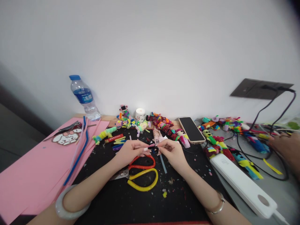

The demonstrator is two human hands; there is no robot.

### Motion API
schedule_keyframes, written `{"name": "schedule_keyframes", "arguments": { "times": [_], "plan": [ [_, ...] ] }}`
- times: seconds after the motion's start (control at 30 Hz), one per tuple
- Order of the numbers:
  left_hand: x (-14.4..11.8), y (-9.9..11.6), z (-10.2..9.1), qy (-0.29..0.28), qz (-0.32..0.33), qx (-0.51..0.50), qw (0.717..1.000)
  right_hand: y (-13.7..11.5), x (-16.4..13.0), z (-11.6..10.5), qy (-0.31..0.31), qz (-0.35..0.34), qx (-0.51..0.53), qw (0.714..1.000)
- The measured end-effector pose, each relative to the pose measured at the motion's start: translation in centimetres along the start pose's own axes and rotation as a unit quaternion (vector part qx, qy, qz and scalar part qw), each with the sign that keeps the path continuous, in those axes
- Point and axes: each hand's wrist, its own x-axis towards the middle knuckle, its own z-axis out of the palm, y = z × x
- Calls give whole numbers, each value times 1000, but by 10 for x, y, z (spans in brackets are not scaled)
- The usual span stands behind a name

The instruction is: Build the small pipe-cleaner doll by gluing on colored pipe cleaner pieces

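My left hand (133,152) is closed in a pinch on a short pink pipe cleaner piece (151,145). Its other end reaches the fingertips of my right hand (172,153), which are pinched together too. A small dark bit shows at the right fingertips; what exactly they grip is too small to make out. Below the left hand lie scissors (143,188) with one red and one yellow handle loop, blades partly hidden under my forearm. A pale blue strip (163,164) rests on the black mat (117,203) between my wrists.
Pink sheets (30,159), blue pipe cleaners (77,156) and a water bottle (85,97) are on the left. Fuzzy colourful figures line the back. A phone (191,129), white power strip (243,184) and black cables (248,157) lie right, near another person's hand (287,147).
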Motion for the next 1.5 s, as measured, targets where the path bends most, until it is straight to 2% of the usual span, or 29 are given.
{"name": "schedule_keyframes", "arguments": {
  "times": [0.33, 0.67, 0.93, 1.5],
  "plan": [
    [0, 1, -1, -36, 9, 50, 998, 2, -2, 1, 4, -12, -41, 999],
    [-2, 5, 0, -44, 22, 89, 995, -1, -3, 0, 11, -39, -119, 992],
    [-1, 1, -4, -68, 42, 82, 993, -2, -2, 1, 15, -46, -111, 993],
    [-1, 2, -4, -80, 27, 67, 994, -2, -3, -1, 23, -56, -122, 991]
  ]
}}
